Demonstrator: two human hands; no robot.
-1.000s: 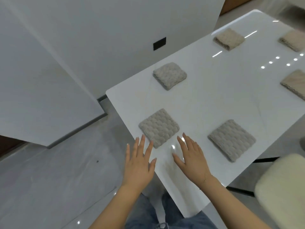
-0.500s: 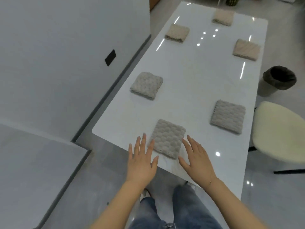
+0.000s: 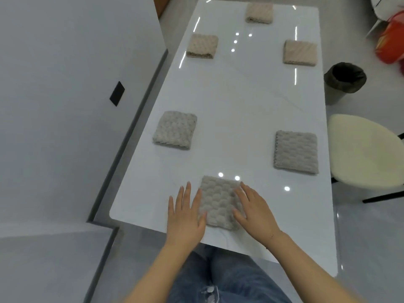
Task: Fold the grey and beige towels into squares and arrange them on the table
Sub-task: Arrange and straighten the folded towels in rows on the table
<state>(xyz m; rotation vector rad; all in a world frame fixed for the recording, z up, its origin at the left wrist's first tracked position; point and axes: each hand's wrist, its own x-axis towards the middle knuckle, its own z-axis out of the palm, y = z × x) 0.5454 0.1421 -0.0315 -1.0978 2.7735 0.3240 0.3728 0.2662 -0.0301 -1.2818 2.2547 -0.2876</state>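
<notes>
Three grey towels lie folded into squares on the white table: one near the front edge, one at the left, one at the right. Three beige folded towels lie farther back, at the left, at the right and at the far end. My left hand lies flat with straight fingers against the left side of the nearest grey towel. My right hand lies flat with its fingers on that towel's right side. Neither hand grips anything.
A white wall with a black socket plate runs along the table's left side. A cream chair seat stands at the right of the table. Behind it sits a dark bin, with a red bag at the far right.
The view has swung so the table now runs straight ahead. Both hands have moved in from in front of the nearest grey towel to flank it and touch its sides.
</notes>
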